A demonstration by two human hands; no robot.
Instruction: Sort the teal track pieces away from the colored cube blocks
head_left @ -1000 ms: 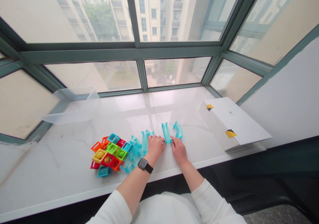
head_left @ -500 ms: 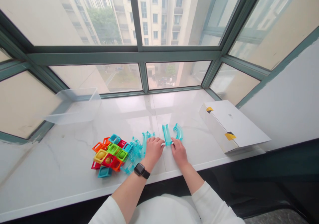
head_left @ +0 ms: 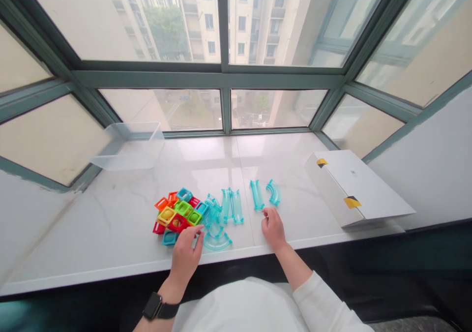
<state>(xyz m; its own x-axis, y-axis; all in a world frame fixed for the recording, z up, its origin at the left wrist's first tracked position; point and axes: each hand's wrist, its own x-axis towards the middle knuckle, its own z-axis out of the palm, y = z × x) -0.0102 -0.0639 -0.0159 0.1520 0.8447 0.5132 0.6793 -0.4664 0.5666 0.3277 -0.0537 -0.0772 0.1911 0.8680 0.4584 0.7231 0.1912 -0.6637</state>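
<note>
My left hand is at the front of a pile of coloured plastic tiles, its thumb and fingers apart with nothing visible between them. Just right of its fingertips lies a clear teal curved track piece. My right hand rests on the counter with loosely bent fingers, its fingertips at the near end of a straight teal track piece; whether they touch it is unclear. Beside that piece lies a small curved track piece. Two more straight track pieces lie between the pile and my right hand.
A clear plastic bin stands at the back left of the white counter, near the window. On the right is a white box with yellow-and-black tape. The counter's front edge runs close to my body.
My left hand has moved left and nearer me, away from the straight track pieces to the pile's front. My right hand stays by the same track piece. The view has shifted.
</note>
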